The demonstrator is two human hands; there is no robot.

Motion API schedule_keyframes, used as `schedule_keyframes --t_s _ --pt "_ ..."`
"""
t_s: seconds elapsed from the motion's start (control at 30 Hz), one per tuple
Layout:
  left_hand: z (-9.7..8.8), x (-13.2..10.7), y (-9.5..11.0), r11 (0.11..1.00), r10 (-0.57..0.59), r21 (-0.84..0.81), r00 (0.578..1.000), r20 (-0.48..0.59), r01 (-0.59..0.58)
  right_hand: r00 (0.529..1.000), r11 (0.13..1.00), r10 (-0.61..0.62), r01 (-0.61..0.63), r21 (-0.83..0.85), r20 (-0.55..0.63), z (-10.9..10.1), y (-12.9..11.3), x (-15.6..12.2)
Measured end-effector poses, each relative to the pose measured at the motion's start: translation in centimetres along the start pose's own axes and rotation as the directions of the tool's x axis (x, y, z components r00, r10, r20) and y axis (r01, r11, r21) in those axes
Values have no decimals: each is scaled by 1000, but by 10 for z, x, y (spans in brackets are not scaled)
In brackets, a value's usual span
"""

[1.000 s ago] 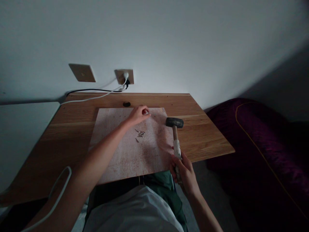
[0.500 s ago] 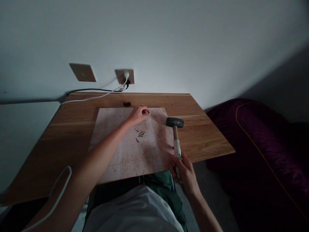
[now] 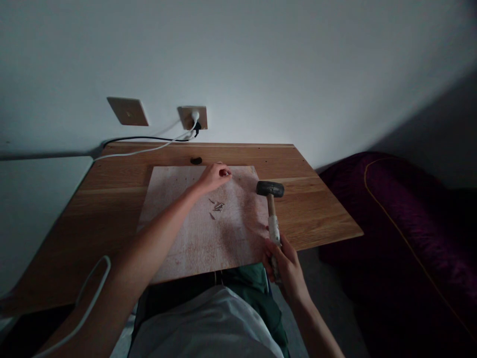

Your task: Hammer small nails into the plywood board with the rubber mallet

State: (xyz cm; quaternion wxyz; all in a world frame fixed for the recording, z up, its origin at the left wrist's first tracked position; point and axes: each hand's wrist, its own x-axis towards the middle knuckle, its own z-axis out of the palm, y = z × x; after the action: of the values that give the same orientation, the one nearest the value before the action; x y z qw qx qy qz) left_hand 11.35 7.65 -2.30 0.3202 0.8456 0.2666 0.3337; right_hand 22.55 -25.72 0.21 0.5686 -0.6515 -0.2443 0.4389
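My right hand [image 3: 282, 261] is wrapped round the pale handle of a mallet [image 3: 270, 189] with a dark head. The head is raised near the right edge of a whitish, worn board [image 3: 179, 238]. My left hand [image 3: 216, 176] rests at the far part of this board, thumb and fingers pinched together; whatever they hold is too small to make out. A small pile of nails [image 3: 218, 207] lies on the board, nearer to me than my left hand. Several small dark dots line the board's far left edge.
The board lies on a wooden table [image 3: 316, 214] against the wall. A socket [image 3: 193, 118] has plugs with a white cable [image 3: 137, 153] and a black one. A white panel [image 3: 40, 199] stands at left; purple fabric [image 3: 395, 238] bulges at right. A white cord [image 3: 93, 293] crosses my left forearm.
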Motion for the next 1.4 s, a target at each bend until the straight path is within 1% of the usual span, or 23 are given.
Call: schedule_keyframes --t_s 0.2,0.53,0.73,0.97,1.13,1.4 --pt "-1 0 -1 1000 -1 -5 1000 1 1 1000 1000 0 0 -17 0 0 -1 -1" --pt "-1 0 -2 1000 17 -15 1000 16 -17 1000 1000 8 -8 24 -2 1 -2 -1" --pt "0 0 0 1000 -13 -27 1000 17 13 1000 1000 1 -1 3 0 1 -2 -1" --pt "2 0 1 997 -73 -22 997 -33 72 1000 1000 10 -10 20 -2 0 1 1" --pt "1 -1 2 998 -58 -22 998 -14 58 1000 1000 20 -20 12 -20 0 1 1" --pt "0 -1 2 998 -54 -27 999 -4 54 1000 1000 -8 8 -19 -3 2 -4 0"
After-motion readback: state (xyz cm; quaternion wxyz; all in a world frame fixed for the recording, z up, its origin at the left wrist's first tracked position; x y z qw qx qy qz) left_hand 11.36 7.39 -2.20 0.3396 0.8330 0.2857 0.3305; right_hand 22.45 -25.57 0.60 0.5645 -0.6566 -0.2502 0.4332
